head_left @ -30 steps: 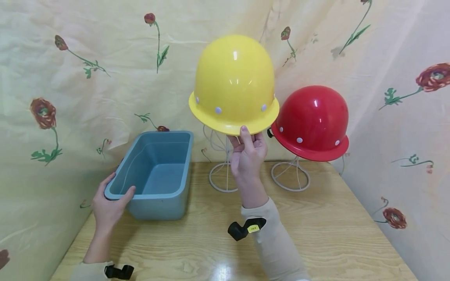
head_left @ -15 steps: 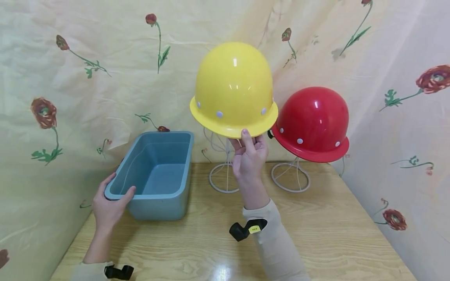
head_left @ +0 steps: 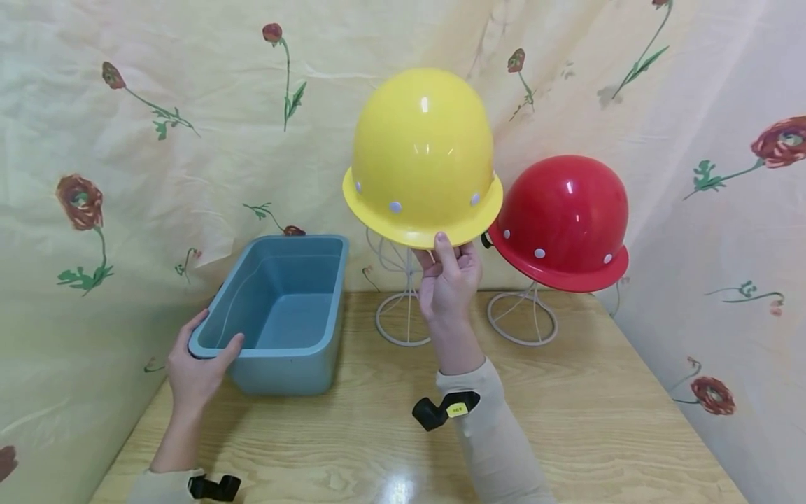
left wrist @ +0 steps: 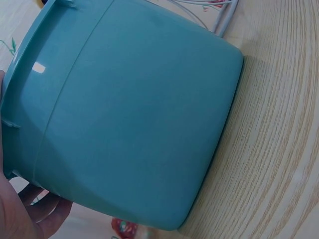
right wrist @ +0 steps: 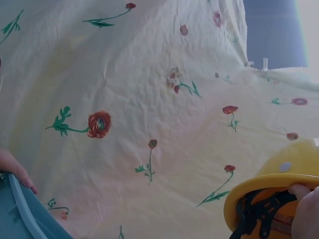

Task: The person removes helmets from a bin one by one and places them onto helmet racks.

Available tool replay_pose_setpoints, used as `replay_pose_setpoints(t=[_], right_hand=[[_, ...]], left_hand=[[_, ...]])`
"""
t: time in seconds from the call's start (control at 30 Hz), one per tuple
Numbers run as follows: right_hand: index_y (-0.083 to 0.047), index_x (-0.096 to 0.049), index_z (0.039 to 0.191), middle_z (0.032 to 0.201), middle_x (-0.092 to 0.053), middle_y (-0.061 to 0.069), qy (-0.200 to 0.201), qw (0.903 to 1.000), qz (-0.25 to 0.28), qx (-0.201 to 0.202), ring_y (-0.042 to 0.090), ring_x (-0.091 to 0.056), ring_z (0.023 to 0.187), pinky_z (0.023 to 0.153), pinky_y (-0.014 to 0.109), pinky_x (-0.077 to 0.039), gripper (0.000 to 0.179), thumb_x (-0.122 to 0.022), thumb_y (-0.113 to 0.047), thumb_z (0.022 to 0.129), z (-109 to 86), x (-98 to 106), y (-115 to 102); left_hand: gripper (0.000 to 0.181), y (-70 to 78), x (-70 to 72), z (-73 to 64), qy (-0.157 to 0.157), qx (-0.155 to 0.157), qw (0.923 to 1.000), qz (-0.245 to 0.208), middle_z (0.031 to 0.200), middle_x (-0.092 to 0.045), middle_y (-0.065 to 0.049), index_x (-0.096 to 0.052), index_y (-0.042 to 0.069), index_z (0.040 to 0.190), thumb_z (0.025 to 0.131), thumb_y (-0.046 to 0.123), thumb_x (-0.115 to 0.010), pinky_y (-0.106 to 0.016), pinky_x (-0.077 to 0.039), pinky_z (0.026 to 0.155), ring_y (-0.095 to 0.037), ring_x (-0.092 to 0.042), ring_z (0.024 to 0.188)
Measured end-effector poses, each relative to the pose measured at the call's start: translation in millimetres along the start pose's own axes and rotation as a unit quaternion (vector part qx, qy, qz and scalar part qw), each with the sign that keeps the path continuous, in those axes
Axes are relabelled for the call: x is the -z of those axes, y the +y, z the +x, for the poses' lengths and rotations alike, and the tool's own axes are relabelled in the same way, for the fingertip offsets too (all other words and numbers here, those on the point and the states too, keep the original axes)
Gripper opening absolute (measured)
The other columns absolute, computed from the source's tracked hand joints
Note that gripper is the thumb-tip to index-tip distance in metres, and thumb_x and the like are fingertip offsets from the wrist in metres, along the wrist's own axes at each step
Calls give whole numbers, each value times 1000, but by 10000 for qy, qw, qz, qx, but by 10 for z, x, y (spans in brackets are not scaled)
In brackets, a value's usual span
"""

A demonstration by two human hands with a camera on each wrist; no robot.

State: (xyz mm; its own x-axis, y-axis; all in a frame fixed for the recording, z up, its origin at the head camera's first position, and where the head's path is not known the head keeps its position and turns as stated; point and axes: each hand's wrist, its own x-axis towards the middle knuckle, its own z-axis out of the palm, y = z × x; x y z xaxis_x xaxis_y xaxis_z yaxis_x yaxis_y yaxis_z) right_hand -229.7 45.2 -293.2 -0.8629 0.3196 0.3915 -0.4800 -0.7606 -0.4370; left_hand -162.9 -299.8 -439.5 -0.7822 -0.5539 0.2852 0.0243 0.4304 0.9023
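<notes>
A yellow hard hat (head_left: 422, 154) is held up at the middle of the head view, brim toward me. My right hand (head_left: 448, 280) grips its front brim, thumb on the outside and fingers beneath. Black straps (right wrist: 261, 209) show inside the hat in the right wrist view. At the left, a blue plastic tub (head_left: 283, 371) sits on the table, with my left hand (head_left: 198, 367) holding its near-left corner, thumb over the rim. The left wrist view shows the tub's outer wall (left wrist: 134, 114) and curled fingers (left wrist: 52, 214) under its rim.
A red hard hat (head_left: 567, 217) rests on a white wire stand (head_left: 522, 341) at the right. Another wire stand (head_left: 403, 343) stands behind my right hand, under the yellow hat. Floral cloth (head_left: 189, 161) hangs behind and beside the wooden table (head_left: 352, 448).
The yellow hard hat dips slightly with my right hand, then rises a little and shifts slightly right. My left hand keeps its hold on the tub, which stays in place.
</notes>
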Motion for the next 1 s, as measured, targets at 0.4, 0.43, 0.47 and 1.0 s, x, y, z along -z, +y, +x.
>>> replay_pose_setpoints(t=[0.4, 0.43, 0.47, 1.0], right_hand=[[-2, -63, 120, 98, -69, 3, -171, 9998, -51, 23, 11, -74, 87, 79, 28, -64, 22, -49, 5, 105, 107, 54, 16], [-2, -64, 120, 98, -69, 3, -149, 9999, -76, -14, 11, -74, 88, 80, 28, -64, 22, -50, 5, 105, 108, 64, 23], [-3, -64, 120, 98, -69, 3, -112, 9999, -95, -55, 12, -74, 87, 80, 28, -64, 22, -50, 5, 105, 108, 73, 30], [-3, -66, 117, 96, -73, 2, 157, 9991, -181, -347, 12, -77, 86, 75, 26, -64, 23, -50, 6, 105, 65, 224, 149]], left_hand=[[79, -33, 3, 23, 14, -12, 10000, 30, 157, -55, -16, -51, 19, 158, 87, 25, -86, -69, -44, 111, -39, -52, 135], [79, -34, 2, 24, 13, -18, 10000, 32, 157, -55, -16, -51, 19, 158, 87, 25, -86, -68, -44, 111, -39, -53, 135], [79, -33, 2, 23, 6, -24, 10000, 29, 158, -55, -16, -51, 19, 158, 87, 25, -86, -69, -44, 111, -39, -52, 136], [77, -10, -5, 10, 107, -38, 9998, 133, 154, -58, -13, -54, 21, 157, 87, 26, -86, -46, -47, 102, -31, -54, 129]])
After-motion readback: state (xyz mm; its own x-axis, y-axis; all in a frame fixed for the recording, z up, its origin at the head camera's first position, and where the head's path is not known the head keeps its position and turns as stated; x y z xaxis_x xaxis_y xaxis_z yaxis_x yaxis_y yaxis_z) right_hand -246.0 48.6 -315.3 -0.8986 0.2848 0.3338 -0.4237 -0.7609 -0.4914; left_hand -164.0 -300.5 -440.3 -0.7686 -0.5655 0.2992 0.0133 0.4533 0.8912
